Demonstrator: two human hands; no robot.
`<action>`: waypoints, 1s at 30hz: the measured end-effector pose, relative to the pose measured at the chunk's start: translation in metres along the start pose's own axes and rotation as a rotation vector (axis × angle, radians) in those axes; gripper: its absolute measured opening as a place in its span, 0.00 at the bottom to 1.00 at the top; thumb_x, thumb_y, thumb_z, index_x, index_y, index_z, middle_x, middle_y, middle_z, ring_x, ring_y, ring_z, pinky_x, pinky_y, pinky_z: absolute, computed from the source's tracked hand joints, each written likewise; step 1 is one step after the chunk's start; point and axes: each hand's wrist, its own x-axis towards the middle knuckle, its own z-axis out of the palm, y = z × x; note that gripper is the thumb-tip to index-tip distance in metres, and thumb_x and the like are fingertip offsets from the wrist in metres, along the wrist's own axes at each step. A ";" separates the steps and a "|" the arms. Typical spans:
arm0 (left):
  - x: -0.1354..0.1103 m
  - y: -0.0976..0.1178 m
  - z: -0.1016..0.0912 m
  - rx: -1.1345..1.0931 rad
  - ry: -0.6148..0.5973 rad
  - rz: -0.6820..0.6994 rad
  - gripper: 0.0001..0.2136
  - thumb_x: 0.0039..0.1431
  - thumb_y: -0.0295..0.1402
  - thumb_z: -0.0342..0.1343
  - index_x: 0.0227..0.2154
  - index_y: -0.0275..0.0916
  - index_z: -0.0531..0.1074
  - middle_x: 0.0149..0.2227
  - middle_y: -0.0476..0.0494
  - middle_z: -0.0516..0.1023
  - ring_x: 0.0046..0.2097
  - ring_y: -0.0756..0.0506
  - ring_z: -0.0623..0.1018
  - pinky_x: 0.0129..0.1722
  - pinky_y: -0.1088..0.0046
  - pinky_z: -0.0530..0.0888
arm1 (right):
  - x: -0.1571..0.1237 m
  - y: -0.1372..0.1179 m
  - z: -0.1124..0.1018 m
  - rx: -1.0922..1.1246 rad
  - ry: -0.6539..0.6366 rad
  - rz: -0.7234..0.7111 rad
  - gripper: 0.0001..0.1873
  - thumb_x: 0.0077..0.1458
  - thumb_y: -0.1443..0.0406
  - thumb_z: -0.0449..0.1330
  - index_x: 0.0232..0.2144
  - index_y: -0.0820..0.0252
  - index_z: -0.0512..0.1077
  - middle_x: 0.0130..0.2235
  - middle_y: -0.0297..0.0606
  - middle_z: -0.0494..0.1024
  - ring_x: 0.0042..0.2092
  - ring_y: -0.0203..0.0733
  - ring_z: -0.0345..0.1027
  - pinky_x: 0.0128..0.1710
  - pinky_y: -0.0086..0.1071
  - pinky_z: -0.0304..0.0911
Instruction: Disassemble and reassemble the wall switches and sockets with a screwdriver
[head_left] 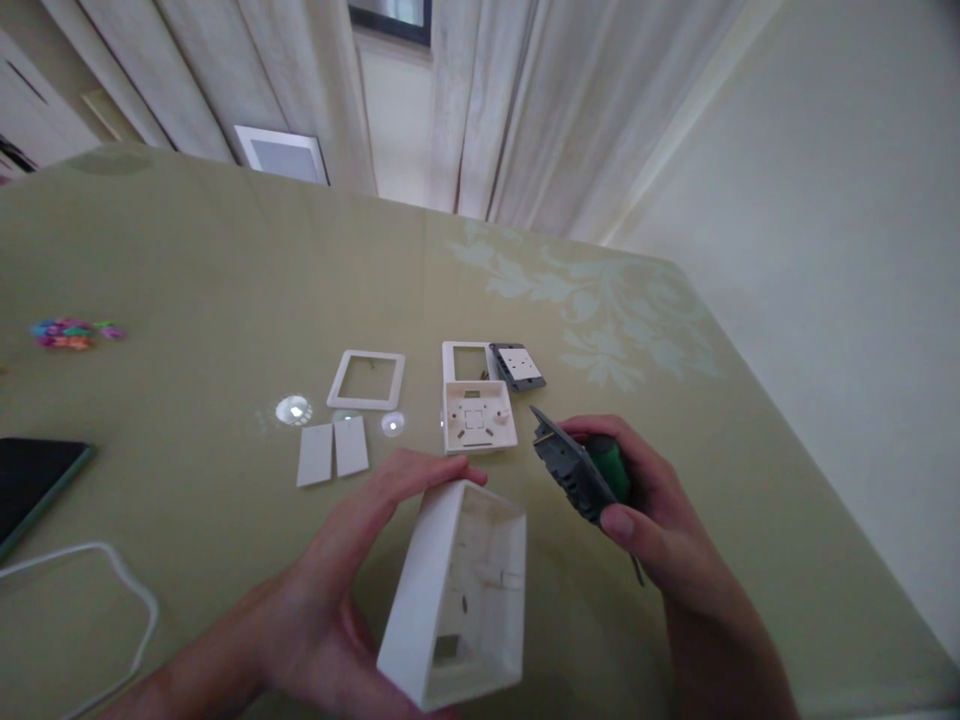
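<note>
Your left hand (330,588) clasps a tilted white box (426,595); your right hand (664,510), apart, clutches a dark grey module (568,472) and a green handle (609,466). The greenish table (217,270) bears, left to right, a colourful cluster (66,333), two white plates (315,456), a square frame (363,404) and a shallow box (474,420). Curtains (491,100) hang beyond; a wall (847,250) rises at right. Between your hands, the white box and dark grey module are near but apart.

I see the box (456,600), white and hollow, tilted in my left hand (330,600), its open face towards me and a dark rectangular cutout low inside. In my right hand (664,510) I have the dark grey module (568,468), slanting, apart from the box, and the screwdriver (609,466), green-handled, thin shaft pointing down.
</note>
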 end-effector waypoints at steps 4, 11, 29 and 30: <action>-0.002 -0.007 0.001 -0.057 0.032 0.016 0.56 0.47 0.54 0.81 0.76 0.54 0.60 0.69 0.33 0.73 0.66 0.26 0.76 0.69 0.44 0.73 | 0.001 -0.001 0.002 0.012 -0.019 -0.007 0.32 0.57 0.40 0.72 0.58 0.46 0.79 0.52 0.41 0.82 0.49 0.53 0.77 0.48 0.39 0.73; -0.006 -0.019 0.000 -0.120 0.031 0.057 0.60 0.44 0.55 0.82 0.77 0.52 0.58 0.71 0.34 0.71 0.66 0.26 0.76 0.69 0.46 0.74 | 0.002 -0.004 0.005 0.032 -0.050 -0.040 0.30 0.59 0.42 0.72 0.58 0.43 0.78 0.51 0.37 0.83 0.47 0.47 0.79 0.46 0.34 0.75; -0.007 -0.018 0.004 -0.108 0.079 -0.093 0.56 0.48 0.57 0.80 0.76 0.53 0.59 0.72 0.33 0.68 0.70 0.22 0.72 0.69 0.39 0.74 | -0.015 -0.008 0.029 -0.232 -0.315 -0.331 0.36 0.67 0.44 0.67 0.73 0.35 0.66 0.73 0.40 0.67 0.70 0.51 0.69 0.66 0.42 0.72; -0.007 -0.018 0.004 -0.093 0.082 -0.101 0.55 0.49 0.57 0.79 0.76 0.53 0.59 0.72 0.33 0.68 0.70 0.22 0.71 0.69 0.39 0.73 | -0.016 -0.009 0.030 -0.260 -0.308 -0.330 0.36 0.68 0.44 0.67 0.73 0.35 0.66 0.73 0.40 0.66 0.70 0.51 0.69 0.66 0.42 0.71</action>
